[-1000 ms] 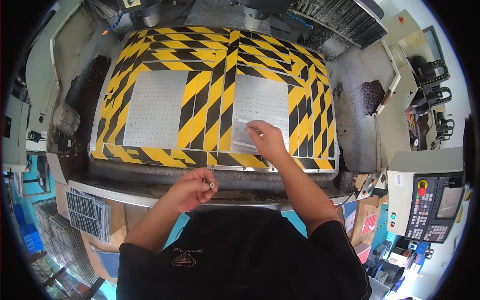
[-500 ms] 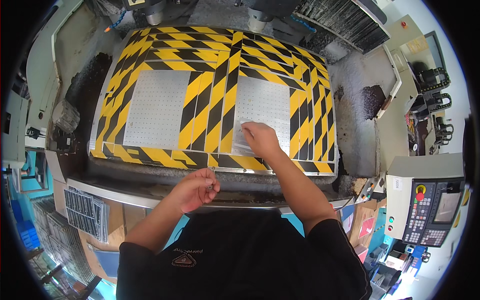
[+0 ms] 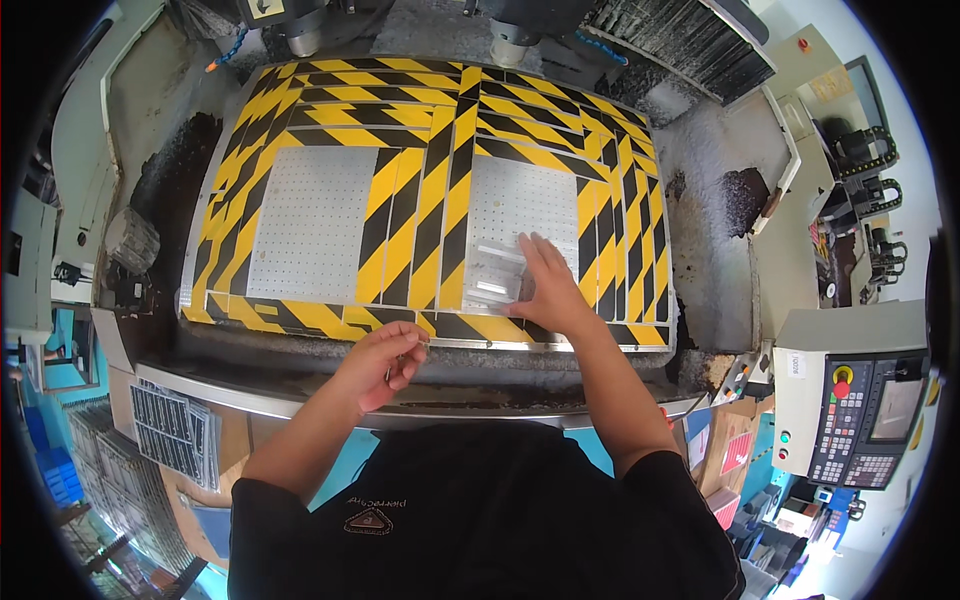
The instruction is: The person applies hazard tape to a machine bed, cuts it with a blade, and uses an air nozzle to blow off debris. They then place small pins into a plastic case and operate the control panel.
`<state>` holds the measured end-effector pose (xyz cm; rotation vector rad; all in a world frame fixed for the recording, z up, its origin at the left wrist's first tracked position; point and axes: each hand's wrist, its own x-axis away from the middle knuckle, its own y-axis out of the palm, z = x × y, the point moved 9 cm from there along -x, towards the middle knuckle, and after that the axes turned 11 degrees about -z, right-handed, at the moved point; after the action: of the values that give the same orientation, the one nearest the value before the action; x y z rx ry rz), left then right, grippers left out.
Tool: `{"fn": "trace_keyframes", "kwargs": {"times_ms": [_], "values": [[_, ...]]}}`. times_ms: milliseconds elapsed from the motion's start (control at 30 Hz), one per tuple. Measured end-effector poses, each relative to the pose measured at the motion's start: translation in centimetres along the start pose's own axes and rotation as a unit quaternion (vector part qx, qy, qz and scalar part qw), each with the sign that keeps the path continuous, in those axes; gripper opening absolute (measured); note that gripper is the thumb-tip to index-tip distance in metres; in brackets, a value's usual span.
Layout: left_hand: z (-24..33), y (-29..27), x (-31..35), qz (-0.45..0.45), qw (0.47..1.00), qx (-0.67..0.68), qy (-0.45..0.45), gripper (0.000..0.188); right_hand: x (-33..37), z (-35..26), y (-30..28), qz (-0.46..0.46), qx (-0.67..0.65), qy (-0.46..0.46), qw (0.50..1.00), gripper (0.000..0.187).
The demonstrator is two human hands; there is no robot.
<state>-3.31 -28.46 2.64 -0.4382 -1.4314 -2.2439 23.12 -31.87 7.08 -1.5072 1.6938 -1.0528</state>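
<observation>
A clear, see-through plate-like piece [image 3: 490, 288] lies on the right-hand perforated metal panel [image 3: 520, 190]. My right hand [image 3: 550, 290] rests at its right edge, fingers stretched forward and thumb spread apart, touching or nearly touching the piece. Over the front edge of the striped bed, my left hand [image 3: 378, 368] is closed in a pinch. Something small shows at its fingertips, too small to name. Yellow-and-black striped tape [image 3: 428, 230] surrounds both perforated panels.
To the left lies a second perforated panel [image 3: 310, 220]. Two machine spindles [image 3: 510, 45] hang over the far edge. A control panel [image 3: 860, 420] with a red knob stands at the right. A metal rail [image 3: 300, 405] runs along the front, and stacked metal frames [image 3: 175, 435] stand lower left.
My right hand has opened from a pinch, fingers now spread beside the clear piece, which shows more plainly. My left hand has moved slightly forward and turned.
</observation>
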Motion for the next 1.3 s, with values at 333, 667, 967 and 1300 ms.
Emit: {"fn": "trace_keyframes", "kwargs": {"times_ms": [333,667,967,1300], "values": [[5.5,0.4,-5.0,0.072,0.925,-0.373,0.029,0.049,-0.1,3.8,1.7,-0.035,-0.212,0.105,0.971,0.035],[2.5,4.3,-4.0,-0.040,0.811,-0.577,0.086,0.044,7.2,-4.6,0.4,-0.170,-0.488,-0.047,0.855,0.029],[-2.5,6.1,-3.5,-0.113,0.826,-0.543,0.100,0.035,14.0,-5.9,-1.9,-0.016,-0.572,-0.053,0.818,0.031],[-4.7,14.6,1.8,-0.057,0.786,-0.612,0.066,0.046,27.8,-8.1,-19.9,-0.141,-0.181,0.039,0.973,0.047]]}}
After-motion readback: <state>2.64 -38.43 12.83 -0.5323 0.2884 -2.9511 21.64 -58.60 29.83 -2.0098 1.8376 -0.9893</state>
